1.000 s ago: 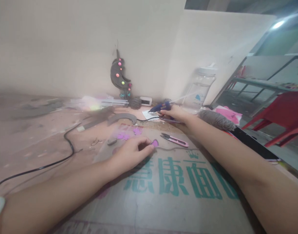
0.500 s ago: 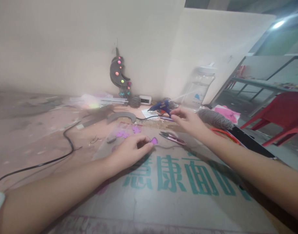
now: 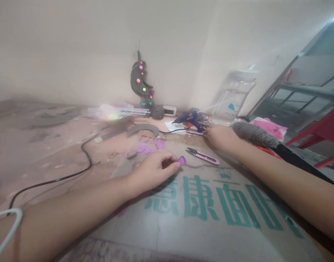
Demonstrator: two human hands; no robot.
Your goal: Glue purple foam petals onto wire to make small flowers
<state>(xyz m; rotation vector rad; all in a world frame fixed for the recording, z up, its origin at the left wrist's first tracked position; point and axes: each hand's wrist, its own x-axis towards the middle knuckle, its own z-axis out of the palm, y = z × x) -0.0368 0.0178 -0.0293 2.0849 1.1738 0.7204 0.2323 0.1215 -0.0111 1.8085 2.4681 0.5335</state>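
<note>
My left hand (image 3: 158,168) is closed, thumb and fingertips pinching a small purple piece (image 3: 181,160) with a dark edging, low over the printed sheet. A grey strand of yarn (image 3: 202,166) trails rightward from beside it. At the back, my right hand (image 3: 221,137) reaches to the butt of a blue glue gun (image 3: 189,118). Its fingertips are partly hidden and blurred beside the gun's handle and a pen (image 3: 194,133), so I cannot tell whether they grip either. Pink-handled thread snips (image 3: 203,156) lie between the hands. Purple flower shapes (image 3: 159,144) rest behind my left hand.
A plastic sheet with green lettering (image 3: 201,198) covers the front. A grey crescent ornament (image 3: 138,78) with coloured dots stands by the wall. A grey curved piece (image 3: 143,129), black cord (image 3: 87,154), clear bottle (image 3: 235,98) and grey yarn bundle (image 3: 255,134) lie around.
The view has turned slightly right. My right hand has shifted a little to the right along the glue gun's handle end; the gun stays in place. My left hand still pinches the purple piece.
</note>
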